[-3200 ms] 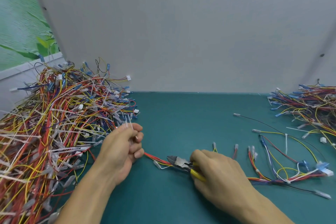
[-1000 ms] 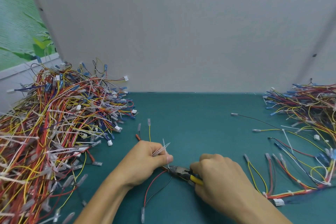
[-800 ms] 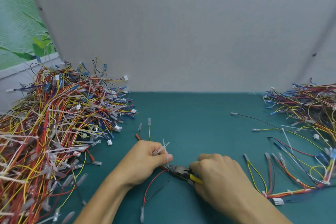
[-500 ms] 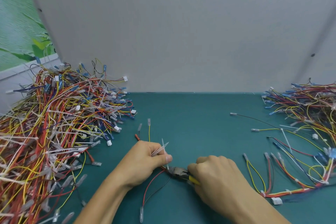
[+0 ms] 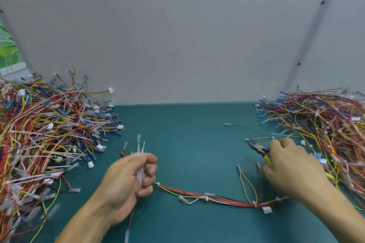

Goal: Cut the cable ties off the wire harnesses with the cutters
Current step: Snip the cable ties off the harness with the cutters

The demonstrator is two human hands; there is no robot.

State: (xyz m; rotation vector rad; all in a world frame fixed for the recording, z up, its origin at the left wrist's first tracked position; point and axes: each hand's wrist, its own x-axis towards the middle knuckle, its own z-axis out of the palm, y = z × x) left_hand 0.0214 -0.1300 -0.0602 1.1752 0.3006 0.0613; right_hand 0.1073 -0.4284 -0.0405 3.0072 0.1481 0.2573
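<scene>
The work looks to be between cuts on one harness (image 5: 227,200), a run of red, yellow and white wires lying across the teal surface (image 5: 187,140) from the left hand (image 5: 128,183) to a white connector (image 5: 267,210) near the right wrist. The left hand is curled tight, holding the near end of that harness together with a clutch of loose white cable ties (image 5: 141,154) that stick up out of the fist. The right hand (image 5: 292,169) is blurred; it grips the yellow handles of the cutters (image 5: 256,148), nose pointing up and left, near the edge of the right pile (image 5: 325,124) and well apart from the harness. Whether the blades are parted cannot be told. At least two ties seem to remain on the harness, one tie (image 5: 207,198) near the middle and a second tie (image 5: 254,204) beside the connector. The left pile (image 5: 49,134) bristles with long white tie tails, so much probably remains uncut. Next, the cutters should come down to the nearest tie, one blade slipped under the strap alone, while the left hand keeps the wires taut so the insulation is not nicked
</scene>
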